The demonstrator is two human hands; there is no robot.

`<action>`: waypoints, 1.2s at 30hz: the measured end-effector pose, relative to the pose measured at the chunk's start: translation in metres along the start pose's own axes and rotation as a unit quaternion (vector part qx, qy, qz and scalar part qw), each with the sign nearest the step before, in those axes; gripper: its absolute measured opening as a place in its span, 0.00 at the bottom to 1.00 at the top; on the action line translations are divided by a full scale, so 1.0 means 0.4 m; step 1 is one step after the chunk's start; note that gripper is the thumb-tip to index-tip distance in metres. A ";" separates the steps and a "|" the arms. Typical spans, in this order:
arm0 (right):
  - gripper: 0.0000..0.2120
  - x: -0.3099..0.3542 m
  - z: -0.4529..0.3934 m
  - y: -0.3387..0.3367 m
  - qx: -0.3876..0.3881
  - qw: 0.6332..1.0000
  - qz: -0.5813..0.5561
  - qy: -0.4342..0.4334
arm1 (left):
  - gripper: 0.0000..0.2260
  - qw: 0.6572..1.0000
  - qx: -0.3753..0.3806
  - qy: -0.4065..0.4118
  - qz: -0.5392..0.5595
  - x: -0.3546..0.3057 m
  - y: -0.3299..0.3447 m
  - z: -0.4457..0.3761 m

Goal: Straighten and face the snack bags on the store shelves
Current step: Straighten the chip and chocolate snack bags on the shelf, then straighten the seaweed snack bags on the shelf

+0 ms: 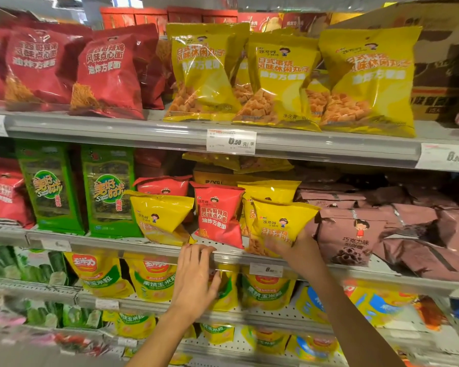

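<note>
On the middle shelf point(154, 250) my right hand point(297, 247) grips the lower right corner of a yellow snack bag point(278, 223), which stands slightly tilted. To its left stands a red snack bag point(217, 215), upright and facing out. Further left, another yellow bag point(162, 218) leans to the right. My left hand point(196, 276) hovers in front of the shelf's front rail, just below the red bag, with relaxed fingers and nothing held. More red and yellow bags lie behind these.
Brown chocolate snack bags point(353, 239) crowd the shelf right of my right hand. Green seaweed packs point(109, 192) stand to the left. The upper shelf holds red bags point(106, 75) and yellow bags point(281, 80). Price tags point(231, 141) hang on the rails. Yellow-green corn snack bags point(151, 279) fill lower shelves.
</note>
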State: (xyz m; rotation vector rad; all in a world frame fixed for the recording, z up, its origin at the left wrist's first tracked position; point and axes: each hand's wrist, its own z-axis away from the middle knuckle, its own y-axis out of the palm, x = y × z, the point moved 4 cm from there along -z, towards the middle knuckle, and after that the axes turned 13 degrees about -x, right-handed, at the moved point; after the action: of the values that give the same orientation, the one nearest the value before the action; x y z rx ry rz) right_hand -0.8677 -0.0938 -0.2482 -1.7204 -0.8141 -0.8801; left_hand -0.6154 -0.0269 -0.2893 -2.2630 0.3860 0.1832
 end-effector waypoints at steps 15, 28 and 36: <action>0.14 0.013 0.224 0.001 -0.329 0.944 0.006 0.001 | 0.13 0.981 -0.085 -0.032 0.169 0.059 -0.063 0.026; 0.37 0.237 0.112 0.326 -0.193 0.981 0.011 -0.012 | 0.45 0.920 -0.048 -0.215 0.324 0.341 -0.173 -0.139; 0.43 0.198 0.027 0.346 -0.105 0.988 0.030 0.105 | 0.30 0.908 0.035 -0.201 0.365 0.370 -0.113 -0.174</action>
State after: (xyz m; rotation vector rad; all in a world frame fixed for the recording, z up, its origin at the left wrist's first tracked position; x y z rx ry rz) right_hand -0.7090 -0.1126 -0.2474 -1.7853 -0.5417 -1.1174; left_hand -0.4603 -0.0833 -0.2493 -1.8440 0.9773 0.9828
